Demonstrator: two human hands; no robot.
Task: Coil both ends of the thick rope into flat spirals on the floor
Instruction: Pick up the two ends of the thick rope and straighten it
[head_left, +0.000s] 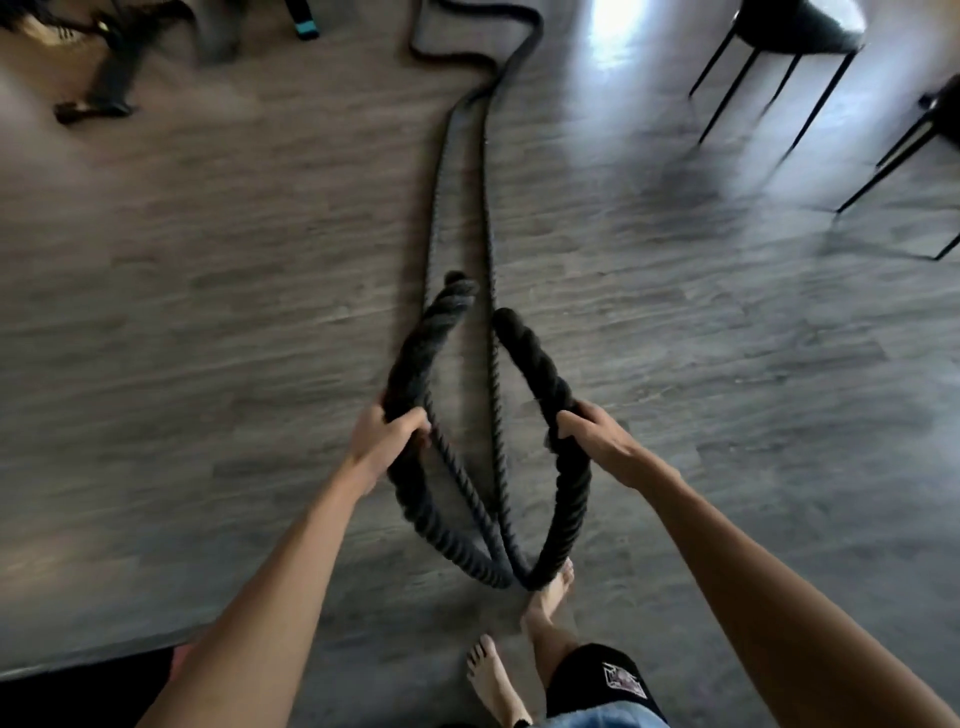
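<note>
we grip the thick black twisted rope (470, 478) near each end, left hand (387, 439) and right hand (597, 439) clenched; the raised loops could twist against our bare foot (550, 592), spoiling flat spirals.

We hold the left arm (270, 597) and right arm (769, 587) extended forward and down. The left hand (387, 436) grips one end section of the thick rope (415, 374), fingers curled over it. The right hand (602, 441) grips the other end likewise. The leading bare foot (548, 592) stands ahead of the trailing bare foot (488, 675).
</note>
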